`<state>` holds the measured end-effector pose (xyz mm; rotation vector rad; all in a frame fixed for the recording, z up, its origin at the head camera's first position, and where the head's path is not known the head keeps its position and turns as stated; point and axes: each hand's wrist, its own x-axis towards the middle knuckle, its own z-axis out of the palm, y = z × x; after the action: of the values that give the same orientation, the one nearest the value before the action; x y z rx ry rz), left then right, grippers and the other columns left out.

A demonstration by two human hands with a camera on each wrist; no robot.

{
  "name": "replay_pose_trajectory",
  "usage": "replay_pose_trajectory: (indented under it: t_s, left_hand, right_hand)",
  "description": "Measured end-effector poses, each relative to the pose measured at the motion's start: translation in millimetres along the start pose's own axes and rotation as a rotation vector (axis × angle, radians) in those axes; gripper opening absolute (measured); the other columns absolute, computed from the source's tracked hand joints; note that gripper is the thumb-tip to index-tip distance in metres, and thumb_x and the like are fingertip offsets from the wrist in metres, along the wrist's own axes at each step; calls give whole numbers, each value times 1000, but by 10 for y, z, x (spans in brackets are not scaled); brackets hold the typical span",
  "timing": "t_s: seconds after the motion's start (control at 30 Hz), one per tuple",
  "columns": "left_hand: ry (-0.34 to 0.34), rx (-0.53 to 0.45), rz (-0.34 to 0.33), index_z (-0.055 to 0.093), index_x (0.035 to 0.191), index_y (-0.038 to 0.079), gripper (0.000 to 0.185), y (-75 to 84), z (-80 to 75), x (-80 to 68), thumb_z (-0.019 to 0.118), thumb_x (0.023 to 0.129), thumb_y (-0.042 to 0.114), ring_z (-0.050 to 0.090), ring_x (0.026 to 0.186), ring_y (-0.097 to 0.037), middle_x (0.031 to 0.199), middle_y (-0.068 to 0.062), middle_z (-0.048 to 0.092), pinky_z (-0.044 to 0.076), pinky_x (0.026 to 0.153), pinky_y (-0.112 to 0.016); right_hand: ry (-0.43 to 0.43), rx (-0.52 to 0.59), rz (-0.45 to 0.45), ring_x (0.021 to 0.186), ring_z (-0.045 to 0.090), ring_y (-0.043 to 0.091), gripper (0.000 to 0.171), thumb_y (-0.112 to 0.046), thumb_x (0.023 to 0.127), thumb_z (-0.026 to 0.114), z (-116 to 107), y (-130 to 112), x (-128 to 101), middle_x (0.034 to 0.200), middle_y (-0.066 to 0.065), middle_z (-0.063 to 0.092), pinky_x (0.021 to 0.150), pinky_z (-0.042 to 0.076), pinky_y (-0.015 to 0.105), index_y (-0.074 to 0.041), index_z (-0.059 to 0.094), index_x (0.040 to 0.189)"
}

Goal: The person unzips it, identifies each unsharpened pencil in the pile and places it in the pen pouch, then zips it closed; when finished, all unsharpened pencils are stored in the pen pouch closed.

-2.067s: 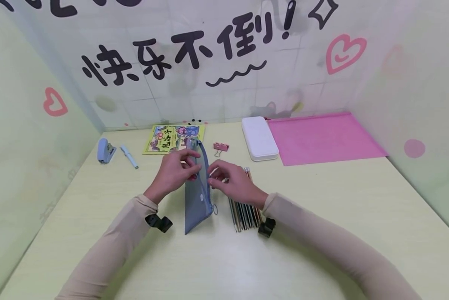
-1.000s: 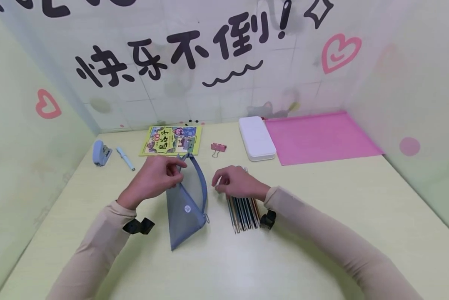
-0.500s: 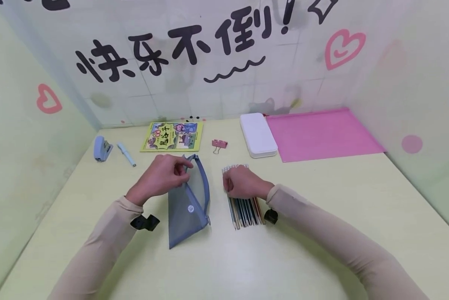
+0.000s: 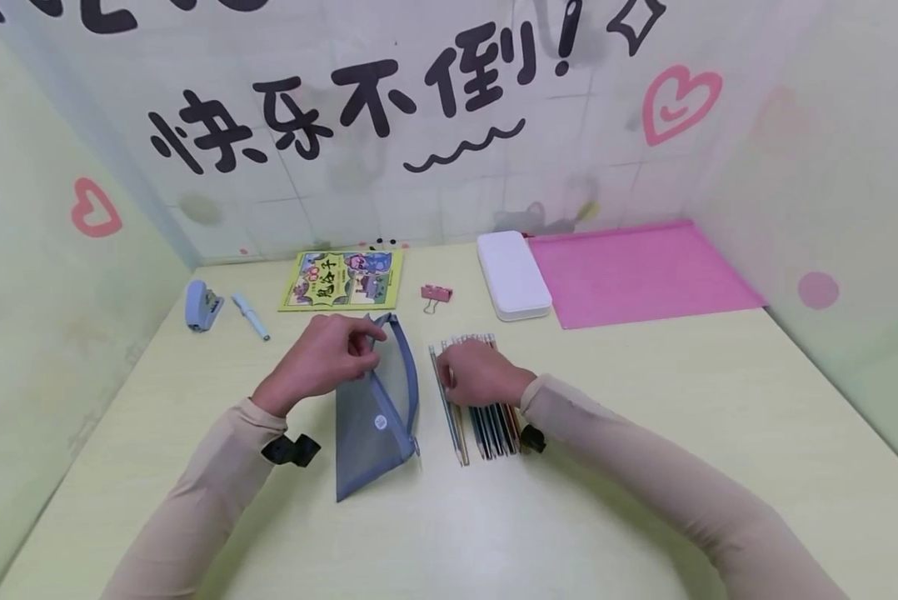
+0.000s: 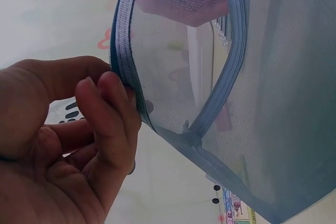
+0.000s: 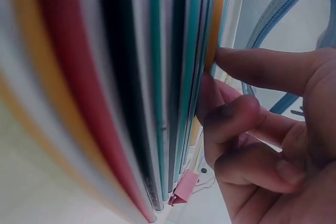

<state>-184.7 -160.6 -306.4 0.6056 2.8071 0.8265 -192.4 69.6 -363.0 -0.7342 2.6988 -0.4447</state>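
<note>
A blue mesh pencil pouch (image 4: 374, 417) lies unzipped on the pale table (image 4: 606, 433), its mouth toward the wall. My left hand (image 4: 366, 346) pinches the pouch's zipper edge near the far end and holds it up; in the left wrist view my left hand (image 5: 118, 90) has thumb and fingers on that edge, and the pouch (image 5: 262, 77) gapes. A row of coloured pencils (image 4: 494, 425) lies to the right of the pouch. My right hand (image 4: 449, 371) rests on them with curled fingers pinching the leftmost ones. In the right wrist view my right hand (image 6: 215, 85) touches the pencils (image 6: 157, 103).
Along the back wall lie a blue stapler (image 4: 197, 304), a white pen (image 4: 250, 315), a picture booklet (image 4: 341, 281), a pink binder clip (image 4: 436, 294), a white case (image 4: 514, 275) and a pink folder (image 4: 640, 273). Walls close in left, back and right.
My right hand went from beside the pouch down onto the pencils, and the leftmost pencils have slid apart from the row toward the pouch. My left hand still holds the pouch edge.
</note>
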Motion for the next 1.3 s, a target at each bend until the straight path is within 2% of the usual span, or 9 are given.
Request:
replay_pose_trajectory:
  t_s: [0.27,0.57,0.7,0.9,0.97,1.07,1.17,1.2,1.3]
  left_hand:
    - [0,3,-3,73,113,1,28,14,7,8,64,87,5,62,61,-11,75,-7,68,51,58,-27]
    - [-2,-14,-6,73,113,1,28,1,32,-1,63,87,5,62,61,-10,75,-6,69,51,58,-27]
    - [4,-15,-4,73,113,1,28,4,32,-2,63,87,5,61,61,-10,75,-6,68,51,58,-27]
    - [-1,-21,-6,72,113,1,27,19,33,1,63,88,6,61,61,-11,76,-6,69,51,59,-27]
    - [3,-22,-4,72,112,1,27,22,36,-4,63,88,6,62,61,-10,77,-6,69,51,59,-27]
    - [6,-28,3,72,112,0,26,30,46,-10,63,88,6,65,61,-10,76,-6,70,51,59,-27]
    - [3,-34,-7,71,112,1,26,38,54,-27,63,88,6,67,61,-11,76,-6,71,52,60,-27]
    - [2,-32,-10,71,112,1,26,39,57,-33,64,88,6,67,61,-11,76,-6,71,51,59,-27]
    - [5,-26,-16,71,113,1,26,41,59,-49,64,88,7,68,61,-11,76,-5,71,50,59,-28]
  right_hand:
    - [-11,-4,34,72,58,15,8,-9,80,76,12,-65,55,78,0,65,62,46,25,-13,69,82]
    - [-34,86,90,63,54,14,14,-1,75,71,10,-105,81,69,-1,61,55,42,24,-14,65,72]
    - [-6,168,93,63,54,14,13,-2,74,73,-54,-84,84,73,1,61,54,42,24,-13,68,79]
    - [61,371,82,58,55,13,22,-9,78,76,-217,-68,94,71,4,67,53,42,24,-11,71,100]
    - [110,445,70,59,58,12,27,-11,79,77,-252,-81,103,77,9,72,55,43,24,-10,70,105]
    - [198,557,69,68,67,12,31,-11,82,77,-260,-114,115,118,11,73,61,45,24,-8,67,111]
    - [271,644,89,78,74,20,31,-12,84,77,-214,-161,127,126,11,71,63,47,25,-9,66,113]
    - [293,670,94,81,75,23,31,-11,84,76,-191,-177,135,125,10,72,63,48,25,-10,65,113]
    - [317,721,107,87,75,31,30,-11,86,75,-120,-232,155,90,11,78,63,48,26,-11,65,114]
